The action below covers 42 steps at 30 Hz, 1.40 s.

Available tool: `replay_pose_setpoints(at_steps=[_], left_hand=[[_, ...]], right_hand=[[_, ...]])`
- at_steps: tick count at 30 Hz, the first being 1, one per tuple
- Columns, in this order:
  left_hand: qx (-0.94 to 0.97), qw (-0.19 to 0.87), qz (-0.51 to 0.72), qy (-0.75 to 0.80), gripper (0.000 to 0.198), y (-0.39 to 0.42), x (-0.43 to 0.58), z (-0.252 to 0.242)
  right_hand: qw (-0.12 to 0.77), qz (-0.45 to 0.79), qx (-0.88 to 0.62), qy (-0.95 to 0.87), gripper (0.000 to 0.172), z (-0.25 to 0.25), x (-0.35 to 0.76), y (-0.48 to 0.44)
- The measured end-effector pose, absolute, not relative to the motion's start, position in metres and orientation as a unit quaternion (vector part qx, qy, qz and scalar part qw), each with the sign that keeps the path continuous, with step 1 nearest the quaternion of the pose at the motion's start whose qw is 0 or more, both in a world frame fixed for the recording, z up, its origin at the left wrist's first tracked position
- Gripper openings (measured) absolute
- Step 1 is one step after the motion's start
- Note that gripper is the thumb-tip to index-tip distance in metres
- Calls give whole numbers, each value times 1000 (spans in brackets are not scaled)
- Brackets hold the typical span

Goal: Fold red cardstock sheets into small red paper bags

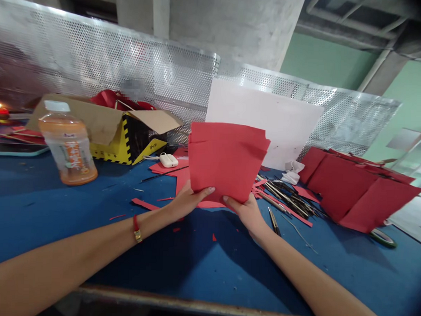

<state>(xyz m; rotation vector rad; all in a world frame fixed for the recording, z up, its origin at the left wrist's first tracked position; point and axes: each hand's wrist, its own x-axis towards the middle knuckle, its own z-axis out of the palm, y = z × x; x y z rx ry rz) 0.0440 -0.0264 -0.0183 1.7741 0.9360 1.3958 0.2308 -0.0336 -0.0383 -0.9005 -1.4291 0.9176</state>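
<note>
I hold a small stack of red paper sheets upright above the blue table. My left hand pinches its lower left corner, thumb on the front. My right hand pinches the lower right edge. Both hands are closed on the stack. The sheets are slightly offset at the top. A red and gold bracelet sits on my left wrist.
An orange drink bottle stands at left beside an open cardboard box. A white earbud case, thin sticks, overlapped red sheets, a tape roll and a white board lie beyond. A perforated metal screen backs the table.
</note>
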Motion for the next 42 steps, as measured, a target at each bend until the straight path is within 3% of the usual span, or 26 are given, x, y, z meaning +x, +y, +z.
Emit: replay_pose_setpoints(at_steps=[6,12,18,23,30,36,42], left_hand=[[771,320,432,343,48,-18,40,-26],[751,336,462,331,45,-19,41,-22],[756,371,412,348,47,-15,37,-30],[711,416,454,340,48,-17,40,-28],[536,523,527,402,53,-23,46,-26],[472,601,573,296,42,-36,54,-23],[485,610,562,278,35,-39,55,-24]], right_hand=[[605,346,-415,-585,27,-31,230,-38],[617,337,-399,-589,29,-30,228,-42],[607,368,-387,-589,37,-35,231,-35],[608,370,-393,-582,40,-40,232,-30],[589,403,-404,-572,30,-26,230,-43],[625,418,-398,-526,26,-15,225,-53],[635,397,-374,-547,25,-15,219,-54]])
